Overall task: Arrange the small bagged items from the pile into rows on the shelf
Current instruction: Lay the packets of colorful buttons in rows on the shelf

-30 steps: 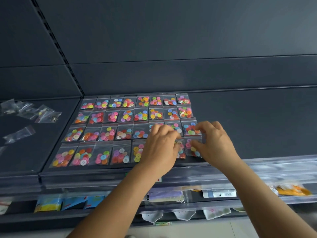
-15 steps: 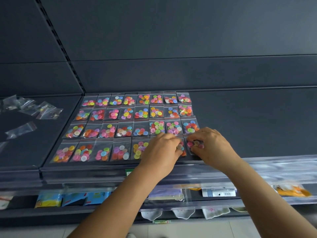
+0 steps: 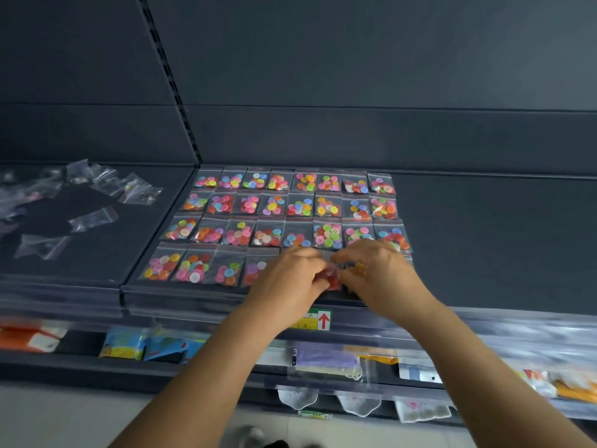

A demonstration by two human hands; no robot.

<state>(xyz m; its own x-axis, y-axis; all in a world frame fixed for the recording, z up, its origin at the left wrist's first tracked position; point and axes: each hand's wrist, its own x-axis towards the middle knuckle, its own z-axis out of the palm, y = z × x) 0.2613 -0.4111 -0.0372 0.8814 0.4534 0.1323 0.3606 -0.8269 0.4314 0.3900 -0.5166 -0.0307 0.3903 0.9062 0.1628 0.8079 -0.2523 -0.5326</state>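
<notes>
Nearest, at the front edge of the shelf point(image 3: 484, 240), one small bag point(image 3: 330, 275) of red and orange buttons is held between both hands. Its long axis and the way it points cannot be told, since it is blurred and largely covered by fingers. It is seen as clear plastic with reddish buttons inside. The left hand point(image 3: 290, 279) is curled, its fingertips pinching the bag's left side; the right hand point(image 3: 381, 279) is likewise curled, with the bag's right side pinched. The two hands are nearly touching over the fourth, frontmost row.

Beyond the held bag, the arranged bags point(image 3: 290, 208) are laid flat in four rows reaching toward the back of the shelf, each a clear zip pouch of mixed pink, yellow, green, blue and orange buttons. Their long axes are run front to back, red-striped seals toward the rear. Left of these rows, on the adjoining panel, loose clear bags point(image 3: 97, 202) are scattered in a pile.
</notes>
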